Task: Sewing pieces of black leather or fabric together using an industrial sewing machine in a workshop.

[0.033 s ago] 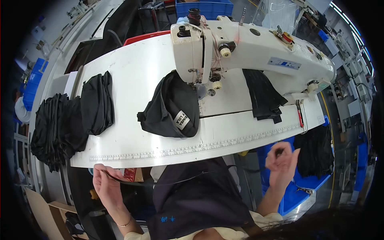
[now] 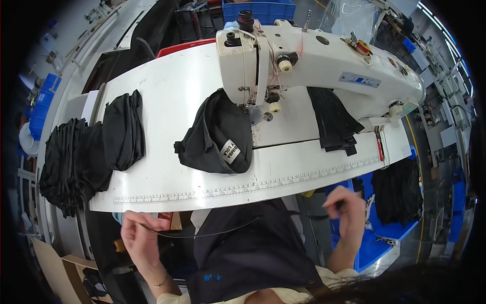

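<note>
By the left hand, the black strip is pinched at one end between thumb and fingers. From that grip it is hung in a slack curve across the front of the apron, short of the table edge. By the right hand, which is blurred, the other end appears to be held in curled fingers. The strip is judged light, limp and easily twisted, hardly fragile; it is best taken near each end, with the middle left free.

Beyond the left grip, a black cloth pile and a folded black cloth are laid on the table. Ahead, between the grips, a black pouch is set beside the sewing machine, by which the way straight ahead is blocked. Ahead of the right grip, black cloth strips are stacked; beside it, a blue bin is placed.
</note>
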`<state>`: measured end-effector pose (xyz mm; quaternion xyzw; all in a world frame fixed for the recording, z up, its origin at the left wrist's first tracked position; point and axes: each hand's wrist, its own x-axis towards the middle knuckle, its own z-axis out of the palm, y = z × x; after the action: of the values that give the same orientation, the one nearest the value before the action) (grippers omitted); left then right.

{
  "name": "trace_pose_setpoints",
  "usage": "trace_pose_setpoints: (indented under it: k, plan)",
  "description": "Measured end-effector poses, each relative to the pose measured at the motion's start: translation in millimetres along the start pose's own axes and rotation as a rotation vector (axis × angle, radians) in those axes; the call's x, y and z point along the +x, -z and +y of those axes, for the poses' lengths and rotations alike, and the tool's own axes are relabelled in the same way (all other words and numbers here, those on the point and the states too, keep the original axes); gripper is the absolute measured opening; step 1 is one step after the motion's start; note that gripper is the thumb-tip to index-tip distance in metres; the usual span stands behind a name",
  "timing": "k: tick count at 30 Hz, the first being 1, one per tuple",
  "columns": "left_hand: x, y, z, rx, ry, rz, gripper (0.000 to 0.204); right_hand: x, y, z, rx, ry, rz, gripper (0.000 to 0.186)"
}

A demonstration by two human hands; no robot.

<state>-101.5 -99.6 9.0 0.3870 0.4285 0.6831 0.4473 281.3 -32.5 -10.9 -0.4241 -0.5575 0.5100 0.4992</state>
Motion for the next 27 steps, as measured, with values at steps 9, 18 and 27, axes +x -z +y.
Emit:
trace_pose_setpoints:
  k: [9,18,27]
  plan:
    - [38,-96,-32,0.017,0.385,-0.747,0.008,9,-90,-2,-0.06,0.05,-0.48,0.019]
    - [91,-115,-64,0.602,-0.103,-0.732,0.025,24,-66,1,0.303,-0.397,-0.316,0.019]
    - [122,-113,-75,1.712,-0.803,-0.59,0.038,101,-66,41,-0.558,0.484,-0.516,0.054]
